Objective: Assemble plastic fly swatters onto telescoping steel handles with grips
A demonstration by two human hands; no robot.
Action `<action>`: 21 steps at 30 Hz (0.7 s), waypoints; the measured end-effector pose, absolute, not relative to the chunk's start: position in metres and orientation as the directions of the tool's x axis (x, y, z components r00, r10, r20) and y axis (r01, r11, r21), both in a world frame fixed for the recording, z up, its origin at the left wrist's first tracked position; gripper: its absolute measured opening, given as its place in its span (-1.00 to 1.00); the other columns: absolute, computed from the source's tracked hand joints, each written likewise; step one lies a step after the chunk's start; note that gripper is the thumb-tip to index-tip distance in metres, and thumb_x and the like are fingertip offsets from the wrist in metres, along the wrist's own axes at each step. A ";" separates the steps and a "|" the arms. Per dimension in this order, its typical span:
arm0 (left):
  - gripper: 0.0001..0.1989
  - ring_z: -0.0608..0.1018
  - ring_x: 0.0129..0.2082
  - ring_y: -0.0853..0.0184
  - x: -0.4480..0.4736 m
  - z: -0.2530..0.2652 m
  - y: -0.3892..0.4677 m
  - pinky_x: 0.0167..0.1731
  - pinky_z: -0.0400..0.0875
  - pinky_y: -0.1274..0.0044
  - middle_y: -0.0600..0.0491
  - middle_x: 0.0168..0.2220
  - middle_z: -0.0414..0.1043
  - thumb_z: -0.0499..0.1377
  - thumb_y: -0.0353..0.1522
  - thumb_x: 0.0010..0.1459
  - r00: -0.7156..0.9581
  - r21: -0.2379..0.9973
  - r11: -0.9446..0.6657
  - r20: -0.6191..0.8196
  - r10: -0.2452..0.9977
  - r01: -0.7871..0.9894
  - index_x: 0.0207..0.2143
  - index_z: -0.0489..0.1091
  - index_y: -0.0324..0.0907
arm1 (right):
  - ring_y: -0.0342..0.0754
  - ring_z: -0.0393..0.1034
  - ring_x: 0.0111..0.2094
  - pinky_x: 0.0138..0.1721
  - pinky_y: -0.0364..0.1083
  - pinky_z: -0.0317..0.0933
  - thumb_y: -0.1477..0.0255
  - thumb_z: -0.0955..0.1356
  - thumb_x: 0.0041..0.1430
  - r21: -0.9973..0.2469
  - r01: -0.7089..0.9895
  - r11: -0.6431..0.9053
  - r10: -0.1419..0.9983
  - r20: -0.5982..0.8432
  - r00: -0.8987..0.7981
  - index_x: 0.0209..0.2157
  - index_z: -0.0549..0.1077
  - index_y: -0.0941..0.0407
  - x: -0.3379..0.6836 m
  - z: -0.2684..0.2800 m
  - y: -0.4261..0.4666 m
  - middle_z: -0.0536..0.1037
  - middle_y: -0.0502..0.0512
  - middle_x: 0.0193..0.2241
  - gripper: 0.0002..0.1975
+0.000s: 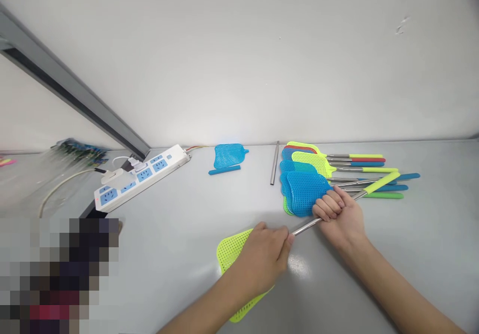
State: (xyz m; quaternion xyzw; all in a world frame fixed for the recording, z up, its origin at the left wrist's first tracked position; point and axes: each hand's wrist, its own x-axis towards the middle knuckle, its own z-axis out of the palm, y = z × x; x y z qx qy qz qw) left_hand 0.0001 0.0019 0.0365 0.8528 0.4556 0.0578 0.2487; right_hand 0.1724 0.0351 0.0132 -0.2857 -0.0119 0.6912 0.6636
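A yellow-green fly swatter (234, 247) with a metal rod and yellow grip lies slanted across my two hands. My left hand (267, 254) is closed around it where the mesh head meets the rod, covering part of the head. Higher up the rod, my right hand (339, 214) wraps its fingers round the metal just below the yellow grip. Right behind that hand, several fly swatters are piled with their heads to the left, a blue head (307, 192) on top. My right hand overlaps the edge of this pile in view.
Against the wall lie a loose blue swatter head (229, 155), a blue grip (224, 170) and a metal rod (274, 164). A white power strip (144, 177) with plugs and cables sits at the left, near plastic packaging (71, 162) and a metal post (75, 84).
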 end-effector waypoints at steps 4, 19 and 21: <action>-0.64 0.29 -0.57 0.40 0.000 0.035 0.002 -0.48 0.10 0.53 0.14 -0.67 0.19 -0.26 -0.31 0.21 0.566 0.448 -0.464 -0.119 0.816 0.764 -0.60 0.09 -0.18 | -0.24 -0.25 -0.77 -0.78 -0.21 -0.18 0.47 0.20 0.05 -0.364 -0.922 -0.129 0.917 -0.398 0.029 -0.69 -0.17 0.12 0.172 0.012 0.036 -0.18 -0.15 -0.81 -0.60; -0.65 0.29 -0.57 0.40 0.000 0.033 0.002 -0.48 0.10 0.53 0.15 -0.66 0.20 -0.27 -0.31 0.21 0.585 0.414 -0.502 -0.096 0.805 0.759 -0.57 0.10 -0.18 | -0.25 -0.20 -0.78 -0.77 -0.21 -0.15 0.50 0.21 0.03 -0.314 -0.940 -0.130 0.920 -0.392 0.003 -0.70 -0.16 0.12 0.170 0.011 0.035 -0.14 -0.15 -0.81 -0.60; -0.65 0.29 -0.57 0.40 0.000 0.033 0.001 -0.47 0.11 0.53 0.14 -0.66 0.21 -0.27 -0.31 0.22 0.585 0.413 -0.503 -0.096 0.805 0.759 -0.57 0.11 -0.18 | -0.25 -0.20 -0.78 -0.77 -0.21 -0.14 0.50 0.21 0.02 -0.327 -0.936 -0.132 0.923 -0.385 0.005 -0.70 -0.15 0.12 0.170 0.010 0.035 -0.13 -0.15 -0.82 -0.60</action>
